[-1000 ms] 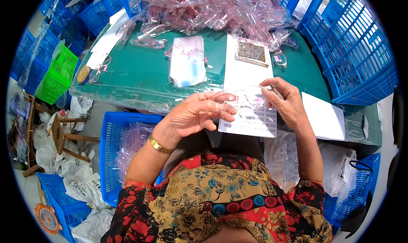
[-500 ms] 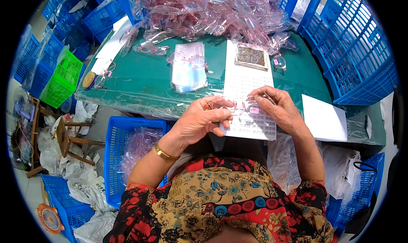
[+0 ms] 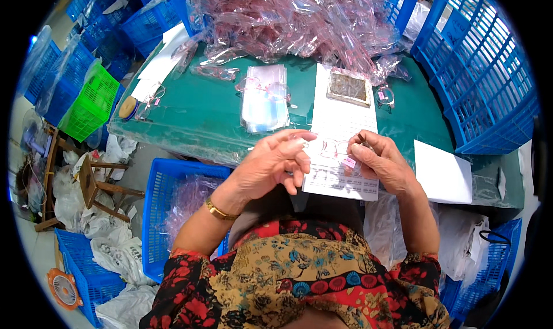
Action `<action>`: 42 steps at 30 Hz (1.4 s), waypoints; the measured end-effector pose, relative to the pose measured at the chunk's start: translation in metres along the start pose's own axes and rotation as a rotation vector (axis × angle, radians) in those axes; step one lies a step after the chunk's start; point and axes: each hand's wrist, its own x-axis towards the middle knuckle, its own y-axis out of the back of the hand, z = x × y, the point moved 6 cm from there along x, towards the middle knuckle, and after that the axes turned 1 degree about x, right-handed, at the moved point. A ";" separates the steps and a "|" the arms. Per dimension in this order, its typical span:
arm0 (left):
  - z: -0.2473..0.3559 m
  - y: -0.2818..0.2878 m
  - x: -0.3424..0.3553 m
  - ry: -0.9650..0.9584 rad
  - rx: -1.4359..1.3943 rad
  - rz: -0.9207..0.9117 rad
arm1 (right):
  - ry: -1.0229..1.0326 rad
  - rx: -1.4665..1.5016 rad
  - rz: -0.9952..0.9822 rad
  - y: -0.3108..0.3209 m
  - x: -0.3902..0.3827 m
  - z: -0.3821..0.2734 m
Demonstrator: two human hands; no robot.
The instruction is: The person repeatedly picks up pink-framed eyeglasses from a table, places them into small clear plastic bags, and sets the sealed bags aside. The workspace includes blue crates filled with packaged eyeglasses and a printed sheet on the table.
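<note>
Over the front edge of the table, a pair of thin-rimmed eyeglasses (image 3: 329, 149) is between my hands. My right hand (image 3: 385, 163) pinches its right side between thumb and bent fingers. From one lens hangs a small pink label (image 3: 349, 162). My left hand (image 3: 271, 165) is at the other side, thumb and forefinger closed at the rim; the exact grip is partly hidden. Beneath the eyeglasses lies a long white printed sheet (image 3: 340, 179). Left of it, another pair of glasses rests on a stack of clear plastic sleeves (image 3: 262, 113).
A heap of pink-tinted plastic-wrapped glasses (image 3: 299, 24) covers the back of the green table (image 3: 207, 113). A framed dark pad (image 3: 349, 88) lies on the sheet. Blue crates (image 3: 484, 70) stand at right. White paper (image 3: 442, 170) lies right; a wooden-backed oval brush (image 3: 128, 107) lies left.
The eyeglasses have turned, and their pink label has swung lower and to the right. My left fingers have drawn closer together. The whole view has shifted slightly.
</note>
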 end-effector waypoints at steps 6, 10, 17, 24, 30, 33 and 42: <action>0.051 0.059 -0.009 -0.275 0.504 0.394 | 0.196 -0.051 0.233 0.023 -0.003 -0.002; 0.085 0.099 -0.017 -0.418 0.795 0.626 | 0.364 -0.159 0.370 0.035 -0.002 -0.001; 0.116 0.108 0.006 -0.184 1.257 0.775 | 0.427 -0.320 0.500 0.042 -0.005 0.005; 0.101 0.116 0.030 -0.013 1.216 0.665 | 0.421 -0.259 0.507 0.048 -0.004 0.012; 0.095 0.131 0.027 -0.020 0.988 0.541 | 0.398 -0.278 0.481 0.044 -0.005 0.010; 0.097 0.135 0.025 0.060 0.996 0.521 | 0.385 -0.301 0.474 0.044 -0.005 0.011; 0.095 0.129 0.011 0.160 0.949 0.479 | 0.395 -0.280 0.459 0.045 -0.005 0.013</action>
